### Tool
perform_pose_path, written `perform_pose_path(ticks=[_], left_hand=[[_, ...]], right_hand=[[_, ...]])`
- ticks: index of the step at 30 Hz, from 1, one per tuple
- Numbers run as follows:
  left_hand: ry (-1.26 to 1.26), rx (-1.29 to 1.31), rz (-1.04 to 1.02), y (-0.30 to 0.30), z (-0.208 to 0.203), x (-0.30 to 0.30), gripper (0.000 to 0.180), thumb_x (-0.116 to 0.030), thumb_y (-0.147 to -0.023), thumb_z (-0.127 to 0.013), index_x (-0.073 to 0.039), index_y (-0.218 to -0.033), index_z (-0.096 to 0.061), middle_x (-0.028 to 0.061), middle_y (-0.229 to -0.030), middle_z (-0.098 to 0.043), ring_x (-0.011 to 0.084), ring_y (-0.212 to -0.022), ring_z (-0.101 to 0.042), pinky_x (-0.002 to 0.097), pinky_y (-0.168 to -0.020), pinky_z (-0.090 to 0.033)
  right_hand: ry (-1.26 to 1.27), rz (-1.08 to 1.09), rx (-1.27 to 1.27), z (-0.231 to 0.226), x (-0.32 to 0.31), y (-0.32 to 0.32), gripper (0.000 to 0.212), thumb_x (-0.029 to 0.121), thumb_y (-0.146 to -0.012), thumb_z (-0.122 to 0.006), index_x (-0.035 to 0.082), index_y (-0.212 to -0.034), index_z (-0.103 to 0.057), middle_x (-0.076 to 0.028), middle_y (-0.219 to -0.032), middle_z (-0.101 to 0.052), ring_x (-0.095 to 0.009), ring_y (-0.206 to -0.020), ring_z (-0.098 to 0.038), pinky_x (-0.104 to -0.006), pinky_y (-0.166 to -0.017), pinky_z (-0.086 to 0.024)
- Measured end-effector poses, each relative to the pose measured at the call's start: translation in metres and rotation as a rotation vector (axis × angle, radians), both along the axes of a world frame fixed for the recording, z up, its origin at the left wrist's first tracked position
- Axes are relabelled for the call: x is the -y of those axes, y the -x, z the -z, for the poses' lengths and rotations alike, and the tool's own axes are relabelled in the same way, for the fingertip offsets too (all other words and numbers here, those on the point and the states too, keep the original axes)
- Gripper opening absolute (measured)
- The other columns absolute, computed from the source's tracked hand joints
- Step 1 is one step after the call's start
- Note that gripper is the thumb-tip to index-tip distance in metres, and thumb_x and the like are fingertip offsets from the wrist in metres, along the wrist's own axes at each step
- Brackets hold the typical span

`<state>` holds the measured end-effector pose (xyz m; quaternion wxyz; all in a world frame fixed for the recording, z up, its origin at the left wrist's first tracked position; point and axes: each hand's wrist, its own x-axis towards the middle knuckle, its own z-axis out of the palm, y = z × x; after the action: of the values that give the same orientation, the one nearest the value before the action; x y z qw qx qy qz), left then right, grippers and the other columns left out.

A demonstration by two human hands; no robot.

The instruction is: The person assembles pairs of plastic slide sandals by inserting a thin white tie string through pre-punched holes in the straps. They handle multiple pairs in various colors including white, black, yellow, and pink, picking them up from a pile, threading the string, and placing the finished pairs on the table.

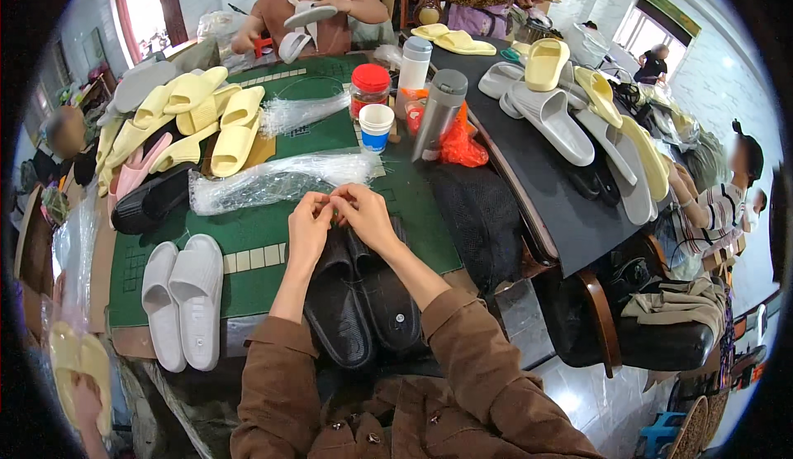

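My left hand (309,226) and my right hand (366,215) meet fingertip to fingertip over the far end of a pair of black slippers (340,320). Both are closed in a pinch; what they pinch is too small or hidden to make out. The slippers lie side by side between my forearms, at the near edge of the green table, with a small round white sticker on the right one. Just beyond my hands is a bundle of clear plastic strands (248,185). To the left, a pair of light grey slippers (198,306) lies soles down.
Yellow slippers (235,141) pile up at the far left, with a pink one and a black one (153,203). A paper cup (376,129), a red-lidded jar (369,87) and a steel flask (442,112) stand mid-table. Grey slippers (549,120) cover the right table. Co-workers sit around.
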<state>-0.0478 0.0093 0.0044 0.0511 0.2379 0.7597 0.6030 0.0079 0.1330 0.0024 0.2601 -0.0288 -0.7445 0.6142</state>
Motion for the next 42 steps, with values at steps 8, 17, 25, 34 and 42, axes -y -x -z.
perform_pose_path(ticks=[8, 17, 25, 34, 42], left_hand=[[-0.084, -0.082, -0.067, -0.009, -0.004, 0.002, 0.01, -0.008, -0.09, -0.06, 0.002, -0.091, -0.062, 0.006, -0.073, -0.063, 0.0099, -0.064, -0.057, 0.0261, -0.057, -0.046], [-0.027, -0.212, -0.08, -0.011, 0.003, 0.0, 0.01, -0.007, -0.088, -0.06, 0.002, -0.09, -0.063, 0.0123, -0.073, -0.06, 0.0184, -0.063, -0.055, 0.0313, -0.061, -0.044], [0.019, -0.182, -0.082, -0.014, -0.001, 0.001, 0.011, -0.007, -0.09, -0.059, 0.003, -0.094, -0.063, 0.0081, -0.073, -0.061, 0.011, -0.065, -0.053, 0.0277, -0.062, -0.045], [-0.028, -0.21, -0.104, -0.013, 0.004, -0.002, 0.009, -0.006, -0.087, -0.06, 0.002, -0.09, -0.063, 0.0124, -0.075, -0.06, 0.0204, -0.066, -0.057, 0.0326, -0.062, -0.045], [-0.01, -0.284, -0.12, -0.014, 0.005, -0.003, 0.009, -0.006, -0.087, -0.061, 0.002, -0.091, -0.063, 0.0103, -0.076, -0.059, 0.0176, -0.065, -0.056, 0.0311, -0.062, -0.045]], right_hand=[[-0.012, 0.055, 0.006, 0.006, -0.001, 0.001, 0.014, 0.008, -0.09, -0.061, -0.002, -0.1, -0.066, -0.006, -0.08, -0.065, -0.01, -0.067, -0.061, -0.024, -0.059, -0.051], [0.194, -0.038, 0.031, 0.01, -0.011, 0.003, 0.017, 0.011, -0.096, -0.051, 0.002, -0.1, -0.065, -0.001, -0.078, -0.062, -0.006, -0.066, -0.055, -0.0223, -0.06, -0.046], [0.188, -0.125, 0.065, 0.007, -0.011, 0.001, 0.018, 0.01, -0.097, -0.049, 0.003, -0.102, -0.064, 0.001, -0.082, -0.063, -0.005, -0.069, -0.052, -0.0214, -0.064, -0.045], [0.222, -0.146, 0.072, 0.007, -0.013, 0.001, 0.019, 0.013, -0.097, -0.051, 0.002, -0.103, -0.065, 0.002, -0.083, -0.062, -0.005, -0.07, -0.05, -0.0205, -0.064, -0.042], [0.106, -0.145, 0.034, 0.01, -0.014, 0.003, 0.021, 0.015, -0.092, -0.06, 0.001, -0.105, -0.069, 0.0, -0.084, -0.062, -0.007, -0.072, -0.051, -0.0229, -0.065, -0.043]])
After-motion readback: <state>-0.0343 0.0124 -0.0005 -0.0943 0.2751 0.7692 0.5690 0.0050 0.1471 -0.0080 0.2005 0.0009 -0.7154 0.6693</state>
